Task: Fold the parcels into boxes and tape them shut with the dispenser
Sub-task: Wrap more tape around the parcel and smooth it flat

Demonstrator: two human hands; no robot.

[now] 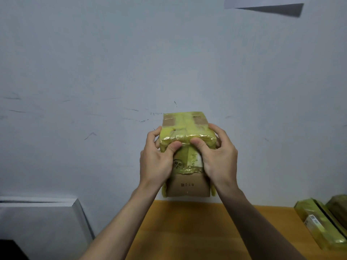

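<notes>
A small cardboard box [187,186] wrapped in yellow tape stands against the grey wall above the far edge of the table. My left hand [156,162] grips its left side, fingers curled round the upper left corner, thumb pressed on the front face. My right hand [218,158] grips the right side the same way, its thumb beside the left one under the taped top edge. A white label with handwriting shows between the two hands. No tape dispenser is in view.
The orange wooden table [187,231] lies below my forearms. Several taped yellow parcels [323,224] lie at the right edge. A grey flat panel [41,222] leans at the lower left. The grey wall [112,72] fills the background.
</notes>
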